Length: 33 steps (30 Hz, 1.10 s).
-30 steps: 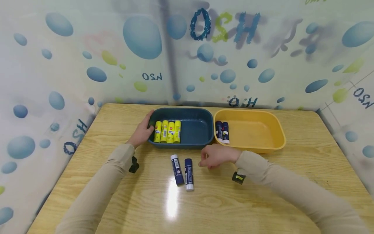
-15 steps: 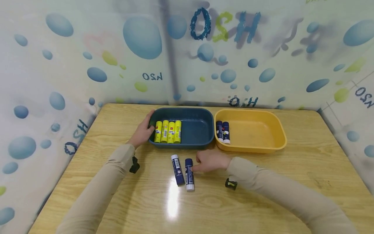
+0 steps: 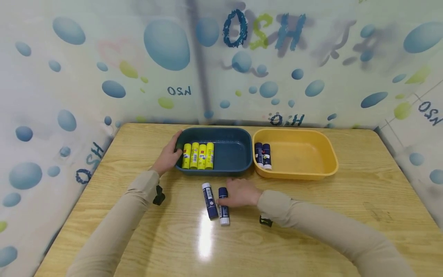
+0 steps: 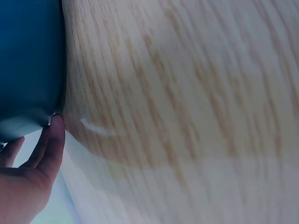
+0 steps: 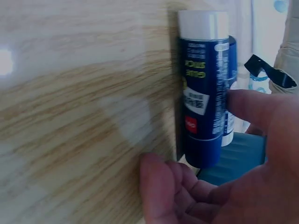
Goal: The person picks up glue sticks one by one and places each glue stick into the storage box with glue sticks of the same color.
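My left hand (image 3: 167, 156) rests at the left end of the dark blue tray (image 3: 233, 172); its fingertips touch the outer wall in the left wrist view. Inside that tray, several yellow glue sticks (image 3: 194, 156) lie side by side. Two navy glue sticks lie on the table in front. My right hand (image 3: 242, 192) is over the right-hand stick (image 3: 224, 215), its thumb (image 5: 247, 105) across the barrel. In the right wrist view its other fingers curl near the navy end, apart from the barrel. The left-hand stick (image 3: 209, 196), white end away from me, lies close beside it.
A yellow tray (image 3: 297, 176) stands right against the blue one, with two navy glue sticks (image 3: 266, 156) at its left end. Both trays sit towards the back of the wooden table (image 3: 166, 246), before a patterned wall (image 3: 221, 77).
My right hand has moved left and slightly towards me, from in front of the trays onto the right-hand navy glue stick. The left hand and both trays have stayed put.
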{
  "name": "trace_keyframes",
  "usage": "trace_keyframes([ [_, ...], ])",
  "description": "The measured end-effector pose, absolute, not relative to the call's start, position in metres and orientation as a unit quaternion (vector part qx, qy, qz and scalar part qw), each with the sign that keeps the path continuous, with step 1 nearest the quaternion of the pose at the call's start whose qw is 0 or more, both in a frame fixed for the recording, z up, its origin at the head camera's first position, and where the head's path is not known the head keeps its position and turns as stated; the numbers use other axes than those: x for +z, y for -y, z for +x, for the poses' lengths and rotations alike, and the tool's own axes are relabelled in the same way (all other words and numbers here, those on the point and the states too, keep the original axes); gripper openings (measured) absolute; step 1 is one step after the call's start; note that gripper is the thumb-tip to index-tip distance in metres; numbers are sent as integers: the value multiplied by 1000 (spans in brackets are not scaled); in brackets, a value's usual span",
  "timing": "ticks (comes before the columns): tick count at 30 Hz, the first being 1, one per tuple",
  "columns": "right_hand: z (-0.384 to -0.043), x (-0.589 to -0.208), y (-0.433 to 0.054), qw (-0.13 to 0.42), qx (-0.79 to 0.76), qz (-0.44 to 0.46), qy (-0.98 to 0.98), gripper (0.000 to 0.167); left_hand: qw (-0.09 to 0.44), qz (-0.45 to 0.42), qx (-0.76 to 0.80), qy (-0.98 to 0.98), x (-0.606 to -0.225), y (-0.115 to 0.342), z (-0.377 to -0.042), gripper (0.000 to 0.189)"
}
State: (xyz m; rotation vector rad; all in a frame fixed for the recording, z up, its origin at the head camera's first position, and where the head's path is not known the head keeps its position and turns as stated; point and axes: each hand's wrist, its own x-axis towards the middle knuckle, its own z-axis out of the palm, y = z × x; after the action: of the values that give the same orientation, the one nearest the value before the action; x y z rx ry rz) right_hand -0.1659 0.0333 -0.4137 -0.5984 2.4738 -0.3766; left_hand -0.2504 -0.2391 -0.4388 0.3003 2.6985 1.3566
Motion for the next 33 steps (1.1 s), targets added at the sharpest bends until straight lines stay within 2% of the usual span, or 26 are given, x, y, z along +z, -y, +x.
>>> trace_keyframes([
  [16, -168, -414, -34, 293, -164, -216, -917, 57, 57, 96, 443, -890, -437, 239, -250, 65],
  [33, -167, -414, -49, 292, -213, -284, -888, 32, 56, 95, 449, -887, -438, 239, -250, 65],
])
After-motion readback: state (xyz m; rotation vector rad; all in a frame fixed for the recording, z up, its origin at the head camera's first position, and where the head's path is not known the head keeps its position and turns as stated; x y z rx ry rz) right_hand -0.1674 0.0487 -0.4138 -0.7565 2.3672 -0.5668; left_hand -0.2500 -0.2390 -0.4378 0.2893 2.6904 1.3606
